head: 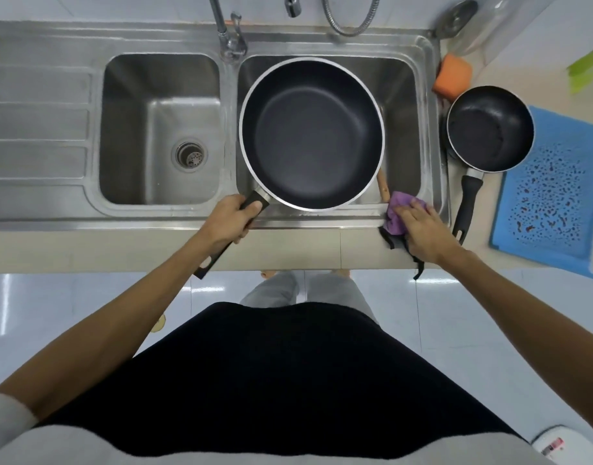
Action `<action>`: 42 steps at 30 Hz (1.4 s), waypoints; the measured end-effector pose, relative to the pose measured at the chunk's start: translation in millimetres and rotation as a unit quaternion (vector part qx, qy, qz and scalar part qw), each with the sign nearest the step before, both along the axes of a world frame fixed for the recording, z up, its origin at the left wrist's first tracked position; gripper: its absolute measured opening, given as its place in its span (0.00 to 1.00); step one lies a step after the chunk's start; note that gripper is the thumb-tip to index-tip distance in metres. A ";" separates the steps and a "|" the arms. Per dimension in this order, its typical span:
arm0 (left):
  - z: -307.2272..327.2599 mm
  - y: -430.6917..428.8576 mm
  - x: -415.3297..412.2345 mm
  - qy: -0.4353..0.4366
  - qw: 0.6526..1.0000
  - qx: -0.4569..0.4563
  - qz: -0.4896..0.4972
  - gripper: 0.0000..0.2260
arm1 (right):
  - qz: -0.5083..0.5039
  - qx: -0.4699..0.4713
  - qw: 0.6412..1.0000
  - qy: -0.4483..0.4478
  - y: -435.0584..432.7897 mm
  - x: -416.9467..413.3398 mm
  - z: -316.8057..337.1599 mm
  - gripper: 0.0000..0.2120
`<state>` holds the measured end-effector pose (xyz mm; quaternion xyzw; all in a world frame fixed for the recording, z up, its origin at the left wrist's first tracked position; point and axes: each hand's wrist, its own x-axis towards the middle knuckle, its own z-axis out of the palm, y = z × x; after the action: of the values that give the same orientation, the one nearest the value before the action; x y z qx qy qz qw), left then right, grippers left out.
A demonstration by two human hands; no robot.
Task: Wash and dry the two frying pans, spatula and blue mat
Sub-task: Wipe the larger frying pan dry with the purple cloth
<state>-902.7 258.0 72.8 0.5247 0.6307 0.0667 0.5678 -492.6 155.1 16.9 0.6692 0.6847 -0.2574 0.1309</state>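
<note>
The large black frying pan [311,132] hangs level over the right sink basin [402,85]. My left hand [226,221] grips its black handle at the sink's front rim. My right hand [422,228] lies on a purple cloth [397,213] at the basin's front right corner; whether the fingers curl round it is unclear. A wooden handle [383,187], likely the spatula, pokes out from under the big pan; the rest is hidden. The small black frying pan [489,129] sits on the counter to the right, partly on the blue mat [553,193], which is wet with droplets.
The left basin [160,129] with its drain lies beside the big pan. A faucet [233,38] and a hose [352,18] stand behind the sink. An orange sponge [452,77] sits at the back right. A draining board [36,122] is at the left.
</note>
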 end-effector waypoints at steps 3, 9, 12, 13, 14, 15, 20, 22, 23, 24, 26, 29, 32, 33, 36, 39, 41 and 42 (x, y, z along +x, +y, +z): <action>6.9 -7.1 22.5 -0.080 0.994 -0.037 0.069 0.10 | -0.068 0.055 0.996 0.032 -6.2 -19.4 13.8 0.35; 25.0 -28.9 91.8 -0.245 0.947 -0.112 0.172 0.08 | -0.261 0.175 0.913 0.261 -39.0 -101.5 67.9 0.12; 43.1 -39.9 142.3 -0.301 0.932 -0.131 0.157 0.10 | -0.419 0.066 0.802 0.420 -49.5 -114.3 102.1 0.16; 48.1 -46.4 162.5 -0.322 0.922 -0.149 0.158 0.08 | -0.467 0.022 0.751 0.466 -52.7 -110.8 110.3 0.19; 51.6 -53.3 182.5 -0.343 0.912 -0.168 0.149 0.08 | -0.489 -0.003 0.724 0.487 -55.5 -104.4 117.6 0.21; 54.3 -61.3 202.7 -0.355 0.908 -0.181 0.132 0.11 | -0.500 -0.013 0.709 0.498 -57.5 -96.1 123.0 0.24; 57.7 -107.3 309.3 -0.346 0.919 -0.176 0.069 0.14 | -0.599 0.032 0.631 0.492 -77.6 -27.7 140.6 0.26; 57.0 -126.1 352.7 -0.349 0.918 -0.181 0.053 0.15 | -0.607 0.101 0.650 0.446 -95.3 1.7 134.0 0.26; 57.5 -135.7 372.6 -0.349 0.919 -0.179 0.045 0.14 | -0.611 0.128 0.652 0.430 -105.8 16.9 130.2 0.26; 55.2 -144.4 392.1 -0.349 0.920 -0.175 0.031 0.13 | -0.616 0.142 0.654 0.415 -116.4 33.5 128.7 0.27; 53.3 -158.4 432.3 -0.333 0.929 -0.158 -0.027 0.13 | -0.632 0.156 0.645 0.400 -138.1 74.1 129.9 0.27; 60.0 -172.5 496.7 -0.287 0.944 -0.106 -0.125 0.12 | -0.660 0.181 0.613 0.395 -164.8 143.1 136.8 0.27; 64.9 -182.3 570.0 -0.224 0.945 -0.023 -0.237 0.10 | -0.679 0.210 0.595 0.375 -185.3 211.0 141.2 0.24; 68.7 -187.9 597.3 -0.202 0.939 0.009 -0.279 0.11 | -0.687 0.220 0.588 0.366 -193.0 234.9 142.7 0.23; 70.8 -199.8 677.9 -0.150 0.901 0.105 -0.393 0.11 | -0.703 0.247 0.568 0.350 -213.4 306.5 149.0 0.21; 72.8 -208.3 756.4 -0.116 0.843 0.199 -0.487 0.13 | -0.719 0.264 0.557 0.321 -229.2 380.7 152.9 0.20; 76.9 -215.7 806.9 -0.095 0.801 0.262 -0.530 0.16 | -0.730 0.267 0.553 0.301 -238.6 430.8 155.4 0.20; 78.0 -220.2 832.8 -0.081 0.779 0.291 -0.549 0.17 | -0.736 0.267 0.547 0.298 -243.5 455.8 156.0 0.19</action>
<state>-69.9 37.9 150.8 0.9152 0.1373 -0.0335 0.3774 -36.8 -88.5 173.0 0.8279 -0.0101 -0.2531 -0.5005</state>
